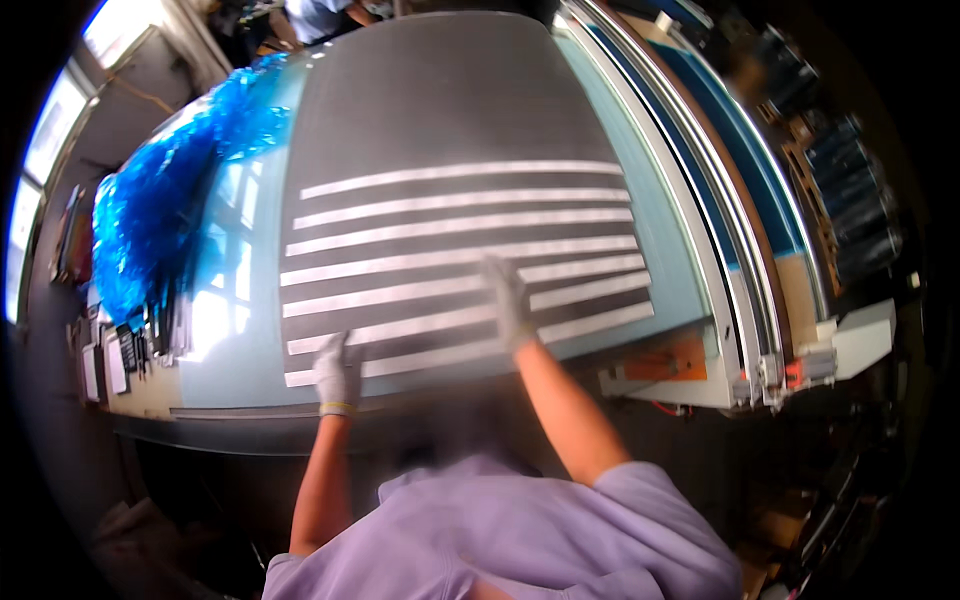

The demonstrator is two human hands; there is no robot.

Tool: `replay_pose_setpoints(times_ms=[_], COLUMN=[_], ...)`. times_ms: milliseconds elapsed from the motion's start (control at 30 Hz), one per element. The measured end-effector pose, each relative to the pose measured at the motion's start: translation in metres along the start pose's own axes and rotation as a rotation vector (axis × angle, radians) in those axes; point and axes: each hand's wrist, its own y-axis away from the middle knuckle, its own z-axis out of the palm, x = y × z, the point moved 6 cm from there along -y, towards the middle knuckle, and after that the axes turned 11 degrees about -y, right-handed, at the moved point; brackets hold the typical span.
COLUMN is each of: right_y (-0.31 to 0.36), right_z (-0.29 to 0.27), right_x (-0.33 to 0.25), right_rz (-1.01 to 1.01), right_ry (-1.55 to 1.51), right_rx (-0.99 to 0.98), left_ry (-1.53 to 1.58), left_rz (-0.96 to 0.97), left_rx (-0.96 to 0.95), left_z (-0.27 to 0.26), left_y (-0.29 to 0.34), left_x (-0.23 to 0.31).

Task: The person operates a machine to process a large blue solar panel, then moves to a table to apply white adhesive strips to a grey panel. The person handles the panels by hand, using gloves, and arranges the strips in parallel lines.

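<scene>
Head view, frame centre: gloved left hand (337, 372) and right hand (508, 300) lie flat, fingers spread, gripping nothing, apparently pressing white strips (460, 262) onto grey sheet (430, 100).

Grey sheet (440, 110) open above white strips (460, 255), crumpled blue film (160, 190) crowding left, rail frame (720, 250) walling right

Bright windows (40, 140) at far left, glare on a long glossy worktable (215, 320).
</scene>
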Motion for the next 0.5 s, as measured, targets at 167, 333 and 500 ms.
replay_pose_setpoints(times_ms=[167, 333, 500], right_y=[0.093, 0.105, 0.122], right_z=[0.088, 0.089, 0.103], right_x=[-0.022, -0.045, -0.057], right_rz=[0.158, 0.179, 0.189], right_ry=[-0.828, -0.906, -1.001], right_rx=[-0.245, -0.422, -0.629], left_ry=[0.805, 1.149, 1.318], left_rz=[0.067, -0.186, -0.345], left_rx=[-0.157, -0.095, 0.072], left_z=[0.002, -0.017, -0.019], left_y=[0.025, 0.033, 0.03], left_x=[0.119, 0.143, 0.137])
